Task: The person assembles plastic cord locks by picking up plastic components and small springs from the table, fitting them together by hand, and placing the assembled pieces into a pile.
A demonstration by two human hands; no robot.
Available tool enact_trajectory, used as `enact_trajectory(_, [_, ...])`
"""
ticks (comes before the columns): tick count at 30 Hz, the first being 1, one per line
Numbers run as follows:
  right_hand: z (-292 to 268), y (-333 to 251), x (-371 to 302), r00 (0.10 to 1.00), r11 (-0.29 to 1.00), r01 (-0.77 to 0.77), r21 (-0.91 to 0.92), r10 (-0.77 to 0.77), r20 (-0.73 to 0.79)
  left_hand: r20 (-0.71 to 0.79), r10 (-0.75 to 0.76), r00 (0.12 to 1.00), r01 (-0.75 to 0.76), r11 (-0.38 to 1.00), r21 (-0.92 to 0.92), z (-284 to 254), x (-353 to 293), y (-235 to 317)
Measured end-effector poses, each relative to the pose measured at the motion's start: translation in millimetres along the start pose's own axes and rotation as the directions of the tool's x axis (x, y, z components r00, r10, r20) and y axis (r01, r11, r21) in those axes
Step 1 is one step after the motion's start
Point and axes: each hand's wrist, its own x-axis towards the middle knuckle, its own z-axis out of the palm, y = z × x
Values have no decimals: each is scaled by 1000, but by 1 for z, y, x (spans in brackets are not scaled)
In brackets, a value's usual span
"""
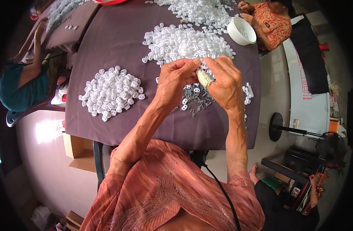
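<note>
Desk covered in smooth purple-brown cloth (107, 46), seen from above, its near edge before me; beyond its left side, a person in a teal top (24, 86), one arm raised; at its far right, a person in an orange patterned shirt (274, 25), hands near the desk's edge; across the middle, a broad heap of small white rounded plastic pieces (184, 42), just beyond my hands; farther back, a second white heap (201, 13), partly cut off by the upper border; to the left, a separate mound of white pieces with paired dark marks (113, 92), well apart from my left hand.

My left hand (174, 79) is bent, thumb and forefinger brought together in a pinch; my right hand (225, 82) is curled, its fingertips meeting those of the left; whether either grasps a piece I cannot tell, the fingers hiding it; at the right far corner, a round white plastic bowl (242, 30), holding pale pieces; below my hands, a loose scatter of slim dark-grey pins (199, 101); at my right thumb, a wrinkled cream covering (204, 78); beside the pins, a pair of white pieces with dark centres (184, 104), lying close together.
</note>
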Motion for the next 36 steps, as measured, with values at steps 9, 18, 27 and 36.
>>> enact_trajectory(9, [2, -2, -1, 1000, 1000, -3, -7, 3, -29, 34, -55, 998, 57, 997, -61, -2, 3, 2])
enact_trajectory(18, [-1, 4, -5, 1000, 1000, -19, -11, 19, 13, 4, -55, 998, 55, 998, -43, 3, 0, 0])
enact_trajectory(27, [-4, 5, -5, 1000, 1000, -5, -7, 5, 15, 35, -67, 997, 67, 998, -12, -1, 2, 1])
enact_trajectory(36, [-13, 5, -4, 1000, 1000, 23, 5, -23, 3, 138, -86, 987, 90, 996, -22, -3, 1, 4])
